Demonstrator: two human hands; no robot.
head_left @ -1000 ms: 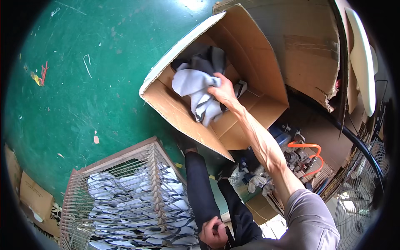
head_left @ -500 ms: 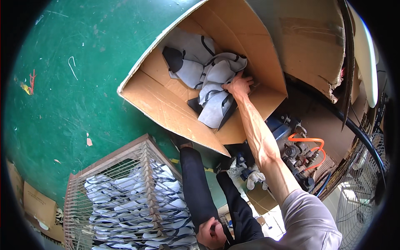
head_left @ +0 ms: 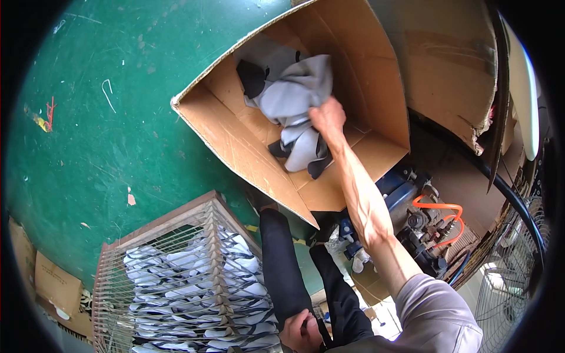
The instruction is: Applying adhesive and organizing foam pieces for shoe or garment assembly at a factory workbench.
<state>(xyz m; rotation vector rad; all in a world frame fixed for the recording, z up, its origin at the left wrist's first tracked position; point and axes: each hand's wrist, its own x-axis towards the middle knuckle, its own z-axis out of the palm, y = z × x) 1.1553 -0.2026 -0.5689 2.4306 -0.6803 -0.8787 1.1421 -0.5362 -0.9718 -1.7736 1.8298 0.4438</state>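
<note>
A large open cardboard box (head_left: 229,156) holds grey fabric pieces (head_left: 303,153) with black trim and black patches. Reaching in from the lower right, my right hand (head_left: 328,117) is closed on a bunched grey fabric piece (head_left: 294,91), raised above the others. Its fingertips are partly hidden by the cloth and by the hand itself. My left hand (head_left: 301,331) is down at the lower edge, against my dark trousers. Its fingers are curled in and nothing shows between them.
A slatted crate (head_left: 156,226) packed with grey-and-black fabric pieces stands on the green floor (head_left: 76,170) at lower left. Right of the box is a machine with an orange coiled hose (head_left: 438,205). More cardboard (head_left: 450,76) leans at upper right, near a wire fan guard (head_left: 506,282).
My right hand has closed on the fabric and lifted it up and to the left, bunching it over the other pieces. My left hand stays low by my leg.
</note>
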